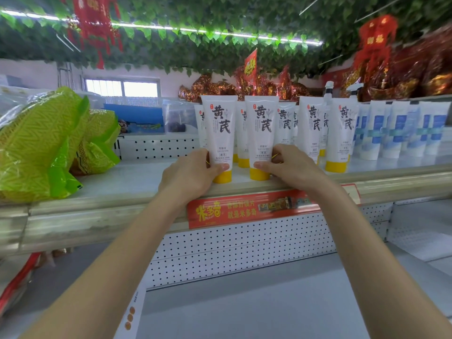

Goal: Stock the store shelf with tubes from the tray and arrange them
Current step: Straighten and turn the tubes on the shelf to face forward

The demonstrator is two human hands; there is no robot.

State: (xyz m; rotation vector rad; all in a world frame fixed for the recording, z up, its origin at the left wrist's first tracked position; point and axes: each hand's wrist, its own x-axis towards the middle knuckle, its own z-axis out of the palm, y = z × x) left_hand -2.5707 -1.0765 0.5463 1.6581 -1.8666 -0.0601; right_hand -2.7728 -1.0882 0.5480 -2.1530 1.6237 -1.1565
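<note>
Rear tubes [285,126] mostly bhd front tubes [220,138]

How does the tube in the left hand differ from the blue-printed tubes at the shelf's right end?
The left-hand tube bears large black characters; the blue-printed tubes carry blue blocks. The left-hand tube's cap is yellow; the blue-printed tubes' caps look white. The left hand grips the left-hand tube at the front edge of the shelf; the blue-printed tubes stand untouched, seemingly further back. All stand cap down with pale bodies.

Bare forearms [137,231]; thin yellow bands [207,162] at left hand [188,174] and right hand [288,167]
</note>
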